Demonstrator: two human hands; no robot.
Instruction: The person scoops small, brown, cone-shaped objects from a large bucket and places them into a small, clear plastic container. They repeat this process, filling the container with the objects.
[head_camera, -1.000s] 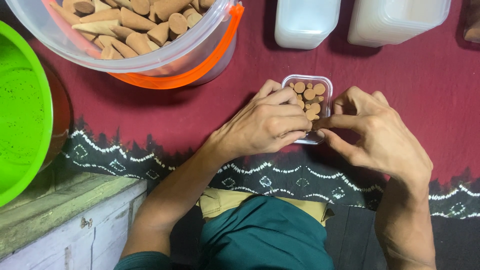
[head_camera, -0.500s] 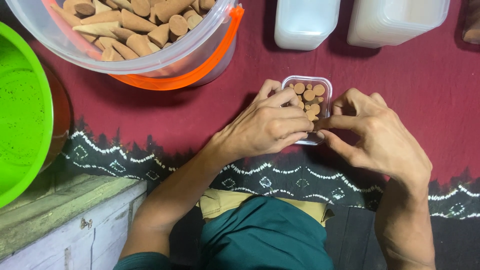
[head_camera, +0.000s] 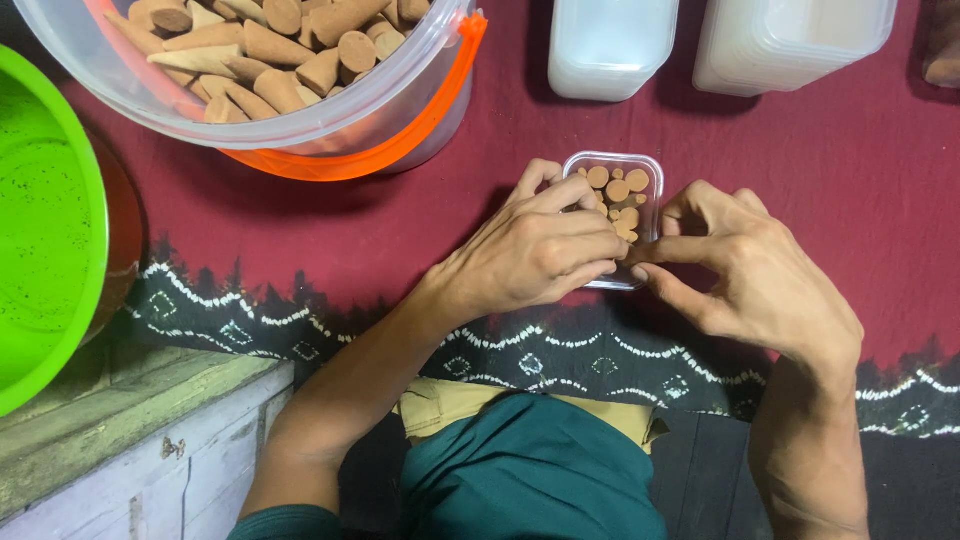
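- Left hand (head_camera: 530, 255) is steadying the small box (head_camera: 618, 210) on the cloth (head_camera: 860, 210).
- Right hand (head_camera: 750, 275), fingers pinched narrow, is packing cones (head_camera: 618, 195); best kept upright and snug.

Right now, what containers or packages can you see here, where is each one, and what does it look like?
Small clear tray: centre, between left hand and right hand, rectangular, holding brown cones.
Clear bucket: top left, round, orange rim band, full of brown cones.
Green basin: far left, round.
Two white tubs: top, translucent, rounded rectangles.
No labels, signs or screens visible.
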